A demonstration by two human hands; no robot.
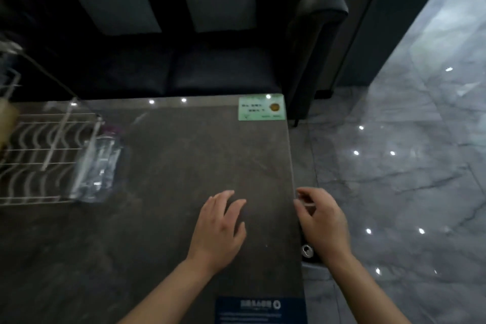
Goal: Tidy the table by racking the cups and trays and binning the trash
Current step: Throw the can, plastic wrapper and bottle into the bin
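The left hand (221, 226) is over the dark table (171, 166), fingers loosely spread and holding nothing. At its three o'clock, by the table's edge, the right hand (323, 221) has curled fingers; too blurred to tell if they pinch anything. At ten o'clock stands the wire rack (39, 155), with a clear cup (97, 163) at its right side.

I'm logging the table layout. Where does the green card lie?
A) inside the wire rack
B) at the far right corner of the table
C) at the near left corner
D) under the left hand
B: the green card lies flat at the far right corner of the table, apart from the wire rack and the left hand.
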